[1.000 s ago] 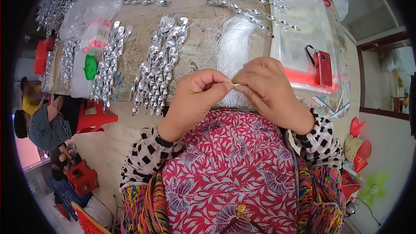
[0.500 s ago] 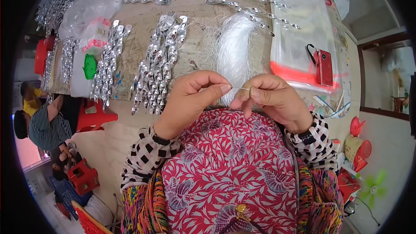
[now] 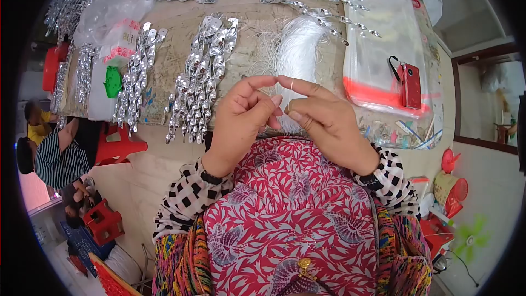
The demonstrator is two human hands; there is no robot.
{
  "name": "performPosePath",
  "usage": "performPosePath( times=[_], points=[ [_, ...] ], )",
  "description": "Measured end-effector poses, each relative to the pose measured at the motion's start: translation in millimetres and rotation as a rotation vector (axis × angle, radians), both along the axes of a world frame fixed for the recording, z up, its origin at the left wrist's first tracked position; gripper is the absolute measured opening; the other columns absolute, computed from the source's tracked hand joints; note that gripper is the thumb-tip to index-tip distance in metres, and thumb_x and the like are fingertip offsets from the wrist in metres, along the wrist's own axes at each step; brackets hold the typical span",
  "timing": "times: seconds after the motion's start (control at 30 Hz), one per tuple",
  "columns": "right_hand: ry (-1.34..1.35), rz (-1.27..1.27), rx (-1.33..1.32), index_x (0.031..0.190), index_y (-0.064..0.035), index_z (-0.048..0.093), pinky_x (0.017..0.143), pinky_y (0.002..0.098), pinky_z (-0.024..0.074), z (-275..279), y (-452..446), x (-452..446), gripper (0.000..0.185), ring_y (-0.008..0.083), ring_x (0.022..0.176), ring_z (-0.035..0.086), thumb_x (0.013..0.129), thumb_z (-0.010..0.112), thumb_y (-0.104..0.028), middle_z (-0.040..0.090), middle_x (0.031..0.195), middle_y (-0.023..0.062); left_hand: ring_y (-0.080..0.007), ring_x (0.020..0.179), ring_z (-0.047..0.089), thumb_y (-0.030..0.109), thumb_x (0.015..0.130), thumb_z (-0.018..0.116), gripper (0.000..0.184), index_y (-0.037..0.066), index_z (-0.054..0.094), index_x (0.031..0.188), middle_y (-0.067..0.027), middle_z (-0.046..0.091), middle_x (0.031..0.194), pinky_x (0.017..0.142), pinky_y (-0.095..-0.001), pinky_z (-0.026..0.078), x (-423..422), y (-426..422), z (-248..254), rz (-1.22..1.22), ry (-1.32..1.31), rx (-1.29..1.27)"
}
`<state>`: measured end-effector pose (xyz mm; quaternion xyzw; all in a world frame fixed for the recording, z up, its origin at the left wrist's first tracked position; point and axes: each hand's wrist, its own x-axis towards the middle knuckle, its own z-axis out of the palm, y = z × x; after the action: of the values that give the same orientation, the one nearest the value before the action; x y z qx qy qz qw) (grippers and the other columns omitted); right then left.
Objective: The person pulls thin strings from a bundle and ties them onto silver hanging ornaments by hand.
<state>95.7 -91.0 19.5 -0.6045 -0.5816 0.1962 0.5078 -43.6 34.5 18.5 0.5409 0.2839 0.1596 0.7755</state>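
Note:
My left hand (image 3: 244, 112) and my right hand (image 3: 324, 120) meet above the table's near edge, index fingertips touching. A thin white string (image 3: 291, 85) shows by the right index finger, running down between the hands. My left thumb presses against its curled fingers, and the string's end there is hidden. My right thumb is pinched against the bent fingers below its stretched index finger. Directly behind the hands lies a bundle of white string (image 3: 298, 49), with loose strands spreading to its left.
Twisted silver metal strips (image 3: 200, 77) lie in rows at left and along the back. Clear plastic bags (image 3: 378, 38) with a red band hold a red phone-like device (image 3: 410, 86) at right. A green piece (image 3: 113, 82) lies far left. People sit beyond, near red stools (image 3: 104, 222).
Both hands have turned and come closer together, bringing the index fingertips into contact. The string stretched level between the pinched fingers before; now it runs steeply beside the right index finger.

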Motion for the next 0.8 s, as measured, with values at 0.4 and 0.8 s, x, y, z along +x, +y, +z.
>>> performPosePath(
  times=[0.4, 0.8],
  points=[
    [-0.651, -0.033, -0.036, 0.101, -0.0063, 0.063, 0.065, 0.0355, 0.0457, -3, -3, -6, 0.033, 0.0244, 0.076, 0.061, 0.068, 0.062, -0.001, 0.060, 0.118, 0.0086, -0.0041, 0.062, 0.053, 0.008, 0.089, 0.061, 0.010, 0.002, 0.063, 0.097, 0.0009, 0.061, 0.080, 0.057, -0.0174, 0.043, -5, 5, 2, -0.126, 0.077, -0.001],
    [-0.172, 0.073, -0.290, 0.110, -0.0061, 0.048, 0.057, 0.0378, 0.0486, 15, -3, 17, 0.028, 0.0316, 0.066, 0.064, 0.085, 0.060, -0.010, 0.066, 0.082, 0.0150, -0.0079, 0.053, 0.052, 0.011, 0.086, 0.063, 0.006, 0.004, 0.062, 0.086, -0.0009, 0.057, 0.068, 0.049, -0.0193, 0.038, -2, 18, 0, -0.311, 0.180, -0.351]
  ],
)
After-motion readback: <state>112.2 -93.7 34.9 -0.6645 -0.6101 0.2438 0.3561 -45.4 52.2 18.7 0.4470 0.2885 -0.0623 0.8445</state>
